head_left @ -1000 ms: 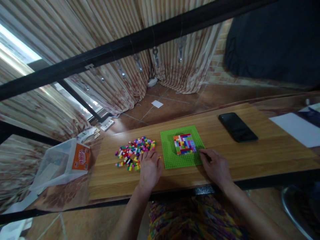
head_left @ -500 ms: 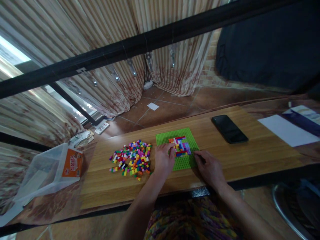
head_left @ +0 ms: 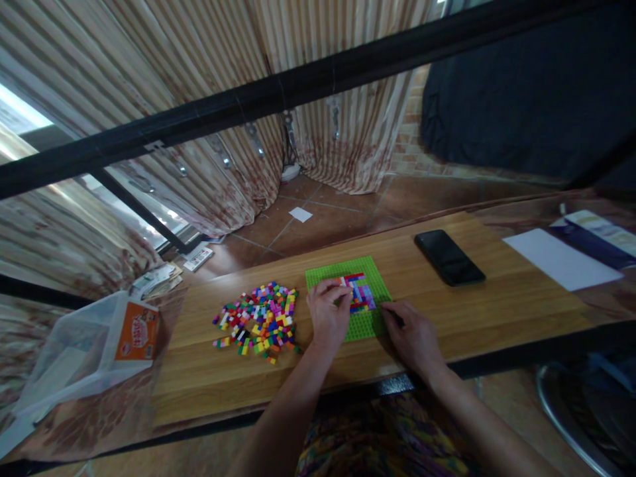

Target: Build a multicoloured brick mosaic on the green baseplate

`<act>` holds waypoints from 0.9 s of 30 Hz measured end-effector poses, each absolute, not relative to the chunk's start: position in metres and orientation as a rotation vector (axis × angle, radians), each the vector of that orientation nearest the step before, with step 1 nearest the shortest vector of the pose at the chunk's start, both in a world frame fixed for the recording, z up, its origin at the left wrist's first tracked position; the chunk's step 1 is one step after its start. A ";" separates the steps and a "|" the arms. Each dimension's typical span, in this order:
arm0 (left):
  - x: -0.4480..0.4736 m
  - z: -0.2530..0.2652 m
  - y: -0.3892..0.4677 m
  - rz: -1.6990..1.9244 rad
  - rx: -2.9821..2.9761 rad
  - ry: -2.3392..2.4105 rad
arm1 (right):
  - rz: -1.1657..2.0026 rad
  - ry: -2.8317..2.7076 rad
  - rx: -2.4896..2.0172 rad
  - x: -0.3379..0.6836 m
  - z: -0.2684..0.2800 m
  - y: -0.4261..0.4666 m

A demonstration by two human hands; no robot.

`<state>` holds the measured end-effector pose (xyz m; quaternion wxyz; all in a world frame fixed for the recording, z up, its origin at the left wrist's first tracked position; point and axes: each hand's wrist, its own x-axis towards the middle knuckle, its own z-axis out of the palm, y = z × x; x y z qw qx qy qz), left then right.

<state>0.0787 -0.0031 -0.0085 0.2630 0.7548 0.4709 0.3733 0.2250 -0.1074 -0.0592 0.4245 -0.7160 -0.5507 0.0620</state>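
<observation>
A green studded baseplate [head_left: 365, 329] lies on the wooden board, with a patch of multicoloured toy bricks [head_left: 365, 295] fitted on it. Over the left side of that patch is my left hand [head_left: 328, 313], thumb and fingers pinched together at the bricks; whatever sits between the fingertips is hidden. My right hand [head_left: 413, 336] rests at the right edge of the baseplate, its curled fingers gripping that edge. To the left of the plate a heap of loose small bricks [head_left: 263, 318] is spread out in many colours.
A black phone [head_left: 448, 257] lies on the wooden board [head_left: 209, 391], right of the plate. Farther right is a white sheet of paper [head_left: 556, 258]. At the left stands a clear plastic bin [head_left: 94, 331] with an orange label. A dark bar [head_left: 258, 99] crosses beyond the table.
The left hand's fingertips have shifted slightly over the brick patch, still pinched. My right hand stays at the plate's edge. The whole view has moved a little.
</observation>
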 end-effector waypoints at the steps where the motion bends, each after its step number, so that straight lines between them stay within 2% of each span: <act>1: 0.079 -0.010 -0.003 1.021 2.014 1.265 | 0.152 -1.377 -1.790 0.225 -0.060 -0.107; 27: 0.087 -0.017 -0.001 1.116 1.870 1.281 | 0.150 -1.377 -1.803 0.224 -0.057 -0.108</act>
